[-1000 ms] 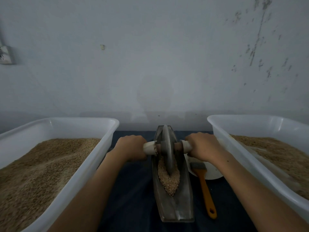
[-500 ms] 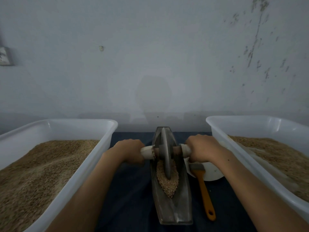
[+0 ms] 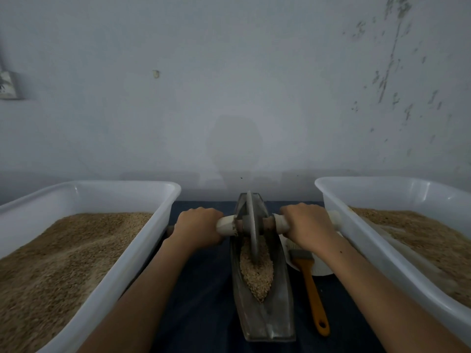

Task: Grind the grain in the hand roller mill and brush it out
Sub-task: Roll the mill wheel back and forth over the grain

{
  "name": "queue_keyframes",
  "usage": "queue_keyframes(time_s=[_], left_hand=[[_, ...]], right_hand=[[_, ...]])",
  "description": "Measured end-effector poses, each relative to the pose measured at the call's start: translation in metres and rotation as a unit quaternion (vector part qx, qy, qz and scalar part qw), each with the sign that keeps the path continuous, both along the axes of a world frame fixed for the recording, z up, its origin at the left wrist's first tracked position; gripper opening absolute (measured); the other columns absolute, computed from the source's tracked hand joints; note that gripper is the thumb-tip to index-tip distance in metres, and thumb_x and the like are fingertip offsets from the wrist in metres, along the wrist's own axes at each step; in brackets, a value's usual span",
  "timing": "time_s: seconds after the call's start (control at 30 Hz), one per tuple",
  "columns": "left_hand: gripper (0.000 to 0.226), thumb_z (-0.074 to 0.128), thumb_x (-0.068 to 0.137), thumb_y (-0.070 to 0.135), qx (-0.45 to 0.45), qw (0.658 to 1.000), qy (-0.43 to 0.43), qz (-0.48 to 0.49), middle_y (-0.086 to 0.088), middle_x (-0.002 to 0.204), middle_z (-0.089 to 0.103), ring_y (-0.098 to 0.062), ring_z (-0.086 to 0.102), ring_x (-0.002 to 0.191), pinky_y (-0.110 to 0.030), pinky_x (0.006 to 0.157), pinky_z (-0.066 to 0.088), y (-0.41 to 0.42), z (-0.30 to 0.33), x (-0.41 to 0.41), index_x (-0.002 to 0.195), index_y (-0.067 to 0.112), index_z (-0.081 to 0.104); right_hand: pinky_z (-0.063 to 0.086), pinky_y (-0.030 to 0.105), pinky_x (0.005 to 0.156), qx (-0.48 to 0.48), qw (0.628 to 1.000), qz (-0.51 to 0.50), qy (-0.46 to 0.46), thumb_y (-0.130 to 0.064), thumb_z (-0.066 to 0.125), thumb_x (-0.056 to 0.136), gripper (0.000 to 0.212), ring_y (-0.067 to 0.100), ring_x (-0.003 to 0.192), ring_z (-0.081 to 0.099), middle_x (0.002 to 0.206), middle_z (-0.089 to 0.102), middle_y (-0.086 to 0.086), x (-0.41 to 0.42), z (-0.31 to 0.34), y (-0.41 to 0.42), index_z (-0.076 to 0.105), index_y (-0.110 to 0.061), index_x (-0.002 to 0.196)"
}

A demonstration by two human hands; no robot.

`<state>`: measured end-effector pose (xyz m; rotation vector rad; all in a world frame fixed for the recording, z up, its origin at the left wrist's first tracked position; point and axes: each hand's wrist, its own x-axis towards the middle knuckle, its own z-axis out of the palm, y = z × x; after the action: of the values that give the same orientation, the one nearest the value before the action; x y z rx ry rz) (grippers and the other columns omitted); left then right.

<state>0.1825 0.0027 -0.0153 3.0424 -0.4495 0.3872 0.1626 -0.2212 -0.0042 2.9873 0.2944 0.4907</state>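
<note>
dark cloth [image 3: 204,289] between grain tubs [image 3: 122,263]

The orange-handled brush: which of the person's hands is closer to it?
Right. The right hand grips the roller handle just above the brush, whose bristles lie under that wrist. The left hand holds the opposite handle, across the trough.

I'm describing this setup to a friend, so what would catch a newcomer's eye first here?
Dead centre, both hands, left hand and right hand, grip the axle handles of a grinding wheel standing in a narrow trough of grain. Big white tubs of grain flank it, left tub and right tub.
</note>
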Motion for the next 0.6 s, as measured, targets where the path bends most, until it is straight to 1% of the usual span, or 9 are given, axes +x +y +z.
queue_keyframes(time_s=[0.1, 0.23, 0.3, 0.37, 0.47, 0.53, 0.6], left_hand=[[0.027, 0.065, 0.079, 0.038, 0.01, 0.999, 0.031, -0.003, 0.003, 0.1, 0.065, -0.017, 0.059, 0.089, -0.029, 0.07, 0.038, 0.001, 0.002, 0.0, 0.104, 0.029, 0.062], [0.032, 0.068, 0.076, 0.035, 0.024, 0.994, 0.104, 0.002, 0.003, 0.097, 0.065, -0.014, 0.052, 0.078, -0.03, 0.07, 0.038, 0.0, 0.008, 0.0, 0.107, 0.028, 0.063], [0.034, 0.069, 0.075, 0.036, 0.024, 0.991, 0.132, -0.001, 0.002, 0.099, 0.065, -0.014, 0.051, 0.079, -0.03, 0.071, 0.039, 0.001, 0.009, 0.001, 0.107, 0.027, 0.063], [0.035, 0.069, 0.074, 0.036, 0.026, 0.99, 0.138, -0.002, 0.002, 0.1, 0.065, -0.015, 0.051, 0.079, -0.03, 0.07, 0.038, 0.0, 0.01, 0.002, 0.107, 0.027, 0.063], [0.033, 0.069, 0.074, 0.037, 0.031, 0.994, 0.102, 0.001, 0.004, 0.095, 0.063, -0.014, 0.05, 0.077, -0.03, 0.068, 0.037, -0.001, 0.009, 0.002, 0.106, 0.029, 0.062], [0.029, 0.067, 0.076, 0.037, 0.033, 0.998, 0.056, 0.0, 0.004, 0.094, 0.063, -0.014, 0.051, 0.077, -0.03, 0.068, 0.037, -0.001, 0.007, 0.001, 0.103, 0.029, 0.062], [0.024, 0.065, 0.078, 0.037, 0.027, 1.0, 0.01, 0.003, 0.004, 0.096, 0.064, -0.016, 0.056, 0.082, -0.03, 0.068, 0.037, -0.002, 0.003, 0.001, 0.101, 0.028, 0.061]], right_hand=[[0.042, 0.03, 0.074, -0.006, 1.0, -0.007, 0.026, -0.024, 0.061, 0.086, 0.008, 0.019, 0.087, 0.059, 0.095, 0.063, -0.001, -0.001, 0.002, 0.0, 0.056, -0.025, 0.092], [0.041, 0.028, 0.068, -0.016, 0.995, -0.003, 0.095, -0.025, 0.063, 0.084, 0.017, 0.017, 0.082, 0.06, 0.093, 0.064, 0.0, -0.001, 0.007, -0.005, 0.061, -0.02, 0.1], [0.04, 0.027, 0.067, -0.022, 0.99, 0.001, 0.14, -0.027, 0.065, 0.084, 0.019, 0.016, 0.08, 0.059, 0.088, 0.062, -0.001, -0.001, 0.011, -0.007, 0.061, -0.019, 0.1], [0.04, 0.026, 0.067, -0.023, 0.987, 0.003, 0.16, -0.029, 0.066, 0.085, 0.019, 0.015, 0.079, 0.057, 0.087, 0.059, -0.001, 0.0, 0.013, -0.007, 0.06, -0.019, 0.1], [0.04, 0.027, 0.068, -0.014, 0.989, 0.0, 0.145, -0.027, 0.065, 0.085, 0.018, 0.015, 0.078, 0.058, 0.086, 0.059, -0.002, 0.001, 0.01, -0.007, 0.06, -0.019, 0.1], [0.041, 0.027, 0.068, -0.007, 0.995, 0.002, 0.098, -0.027, 0.063, 0.086, 0.012, 0.016, 0.078, 0.058, 0.087, 0.061, -0.002, 0.003, 0.004, -0.006, 0.06, -0.021, 0.096], [0.039, 0.028, 0.069, 0.001, 1.0, 0.002, 0.028, -0.026, 0.059, 0.088, 0.006, 0.017, 0.079, 0.057, 0.09, 0.063, -0.002, 0.005, -0.003, -0.006, 0.054, -0.024, 0.088]])
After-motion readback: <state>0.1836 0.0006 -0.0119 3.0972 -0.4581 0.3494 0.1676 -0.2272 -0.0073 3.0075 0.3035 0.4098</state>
